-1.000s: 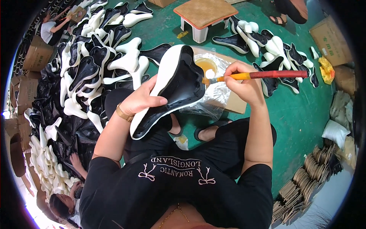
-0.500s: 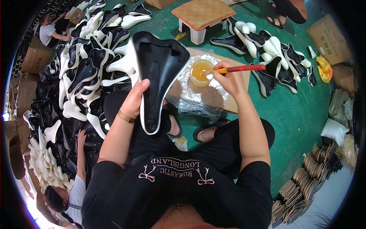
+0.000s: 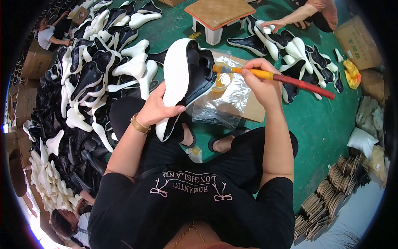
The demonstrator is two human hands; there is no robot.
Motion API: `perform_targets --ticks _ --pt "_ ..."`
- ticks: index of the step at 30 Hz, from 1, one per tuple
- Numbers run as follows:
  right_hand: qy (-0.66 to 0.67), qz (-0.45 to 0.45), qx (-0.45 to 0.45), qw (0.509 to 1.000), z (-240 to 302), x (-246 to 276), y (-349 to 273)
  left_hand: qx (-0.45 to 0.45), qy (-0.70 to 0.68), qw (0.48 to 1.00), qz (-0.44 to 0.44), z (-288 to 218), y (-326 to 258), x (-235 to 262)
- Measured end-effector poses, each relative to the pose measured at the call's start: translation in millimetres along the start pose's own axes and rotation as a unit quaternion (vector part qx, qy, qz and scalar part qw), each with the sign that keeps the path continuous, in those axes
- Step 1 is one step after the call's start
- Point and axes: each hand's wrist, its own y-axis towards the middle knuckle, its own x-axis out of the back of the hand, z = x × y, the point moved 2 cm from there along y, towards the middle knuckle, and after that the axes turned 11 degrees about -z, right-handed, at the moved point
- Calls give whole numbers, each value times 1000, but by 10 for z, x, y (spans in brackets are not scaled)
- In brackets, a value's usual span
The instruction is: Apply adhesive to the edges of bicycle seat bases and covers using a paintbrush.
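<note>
My left hand (image 3: 156,108) grips a bicycle saddle (image 3: 175,76) by its side, with the thumb over its edge. The saddle is tilted, its white side toward the left and its hollow black underside toward the right. In my right hand (image 3: 262,83) is a paintbrush (image 3: 302,84) with a yellow and red handle. The brush's bristles touch or nearly touch the black rim at the saddle's wide end. Behind the brush, a tub of amber liquid (image 3: 223,86) is partly hidden; it stands on clear plastic film (image 3: 219,111) over a cardboard sheet (image 3: 253,111).
Many white and black saddle parts (image 3: 89,79) lie heaped on the left, and another pile (image 3: 304,58) is at the far right. A low stool (image 3: 219,14) stands ahead. Another person's hand (image 3: 278,25) reaches to the right pile. Stacked cardboard pieces (image 3: 327,199) are at lower right.
The brush has moved from the tub up to the saddle's rim. My left hand has turned the saddle so its white side shows. A person's hand now reaches the far right pile.
</note>
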Motion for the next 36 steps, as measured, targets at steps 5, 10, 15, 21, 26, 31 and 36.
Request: perform_targets --ticks 5,10,15,21,26,31,36 --pt "34 92 31 995 182 -125 -233 -37 -13 999 -23 1 78 -101" --pt "40 143 125 981 391 -326 -404 -69 -28 997 -26 -32 149 -201" --pt "13 95 174 980 382 -279 -330 -81 -19 995 -60 5 238 -264" --pt "54 245 173 952 523 -424 -558 -58 -73 993 -73 -30 329 -242" --pt "64 234 193 951 572 -428 -593 -58 -105 989 -83 -57 414 -212" --pt "115 233 129 957 487 -375 -518 -35 -147 985 -80 -128 409 -206" --pt "81 -8 -55 995 -179 31 -103 -166 -2 980 -112 -238 328 60"
